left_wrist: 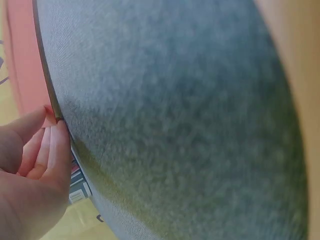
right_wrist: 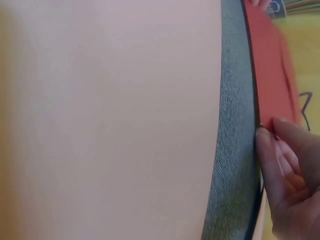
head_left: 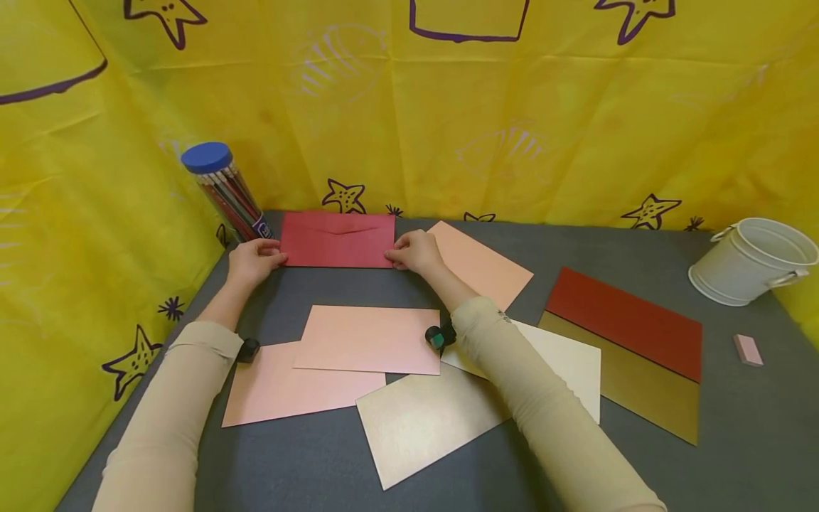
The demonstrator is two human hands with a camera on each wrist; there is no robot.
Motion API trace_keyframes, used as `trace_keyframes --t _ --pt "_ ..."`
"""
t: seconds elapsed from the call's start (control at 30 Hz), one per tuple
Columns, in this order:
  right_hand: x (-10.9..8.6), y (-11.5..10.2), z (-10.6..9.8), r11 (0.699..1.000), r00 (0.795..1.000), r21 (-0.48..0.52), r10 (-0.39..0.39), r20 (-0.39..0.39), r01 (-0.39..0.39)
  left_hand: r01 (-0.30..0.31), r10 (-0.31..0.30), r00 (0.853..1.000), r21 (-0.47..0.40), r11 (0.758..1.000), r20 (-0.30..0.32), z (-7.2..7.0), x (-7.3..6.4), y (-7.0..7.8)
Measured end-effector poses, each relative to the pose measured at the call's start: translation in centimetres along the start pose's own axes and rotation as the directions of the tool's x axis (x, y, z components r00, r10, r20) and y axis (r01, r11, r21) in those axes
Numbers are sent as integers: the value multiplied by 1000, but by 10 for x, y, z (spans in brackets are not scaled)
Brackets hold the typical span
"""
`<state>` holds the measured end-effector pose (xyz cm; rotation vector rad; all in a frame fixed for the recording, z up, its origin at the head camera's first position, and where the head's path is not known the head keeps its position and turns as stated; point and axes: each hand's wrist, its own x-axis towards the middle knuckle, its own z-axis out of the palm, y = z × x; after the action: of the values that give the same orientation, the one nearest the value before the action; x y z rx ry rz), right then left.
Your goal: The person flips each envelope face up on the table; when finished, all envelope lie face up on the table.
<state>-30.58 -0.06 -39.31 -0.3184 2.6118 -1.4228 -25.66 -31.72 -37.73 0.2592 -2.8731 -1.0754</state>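
A red envelope (head_left: 338,240) with a creased flap lies at the far edge of the table, in front of the yellow cloth. My left hand (head_left: 254,262) pinches its near left corner between thumb and fingers, and that grip also shows in the left wrist view. At the near right corner my right hand (head_left: 417,252) pinches the envelope; the right wrist view has thumb and forefinger (right_wrist: 267,145) on it. Close beyond my left hand leans a clear tub of pencils (head_left: 233,199) with a blue lid. A peach envelope (head_left: 483,264) lies partly behind my right hand.
Nearer me, two pink envelopes (head_left: 377,340) overlap, beside a pale gold envelope (head_left: 429,419) and a white one (head_left: 569,363) under my right forearm. To the right lie a dark red envelope (head_left: 630,323) over a gold one (head_left: 652,384), an eraser (head_left: 747,350) and a white bucket (head_left: 736,267).
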Motion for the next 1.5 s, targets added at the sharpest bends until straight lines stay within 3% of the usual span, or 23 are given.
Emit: trace_keyframes --t 0.23,0.73,1.13,1.5 --pt "5 0 7 997 996 -38 70 -51 -72 1 0 998 16 1000 -66 6 -1 0" --pt "8 -8 16 989 991 -95 103 -84 -111 -23 36 986 83 996 -163 9 0 0" --pt "9 -8 18 986 994 -132 91 -67 -99 -127 146 984 177 976 -101 13 2 -1" --pt "5 -9 14 996 998 -76 57 11 -56 -134 147 988 193 972 -55 11 3 -2"
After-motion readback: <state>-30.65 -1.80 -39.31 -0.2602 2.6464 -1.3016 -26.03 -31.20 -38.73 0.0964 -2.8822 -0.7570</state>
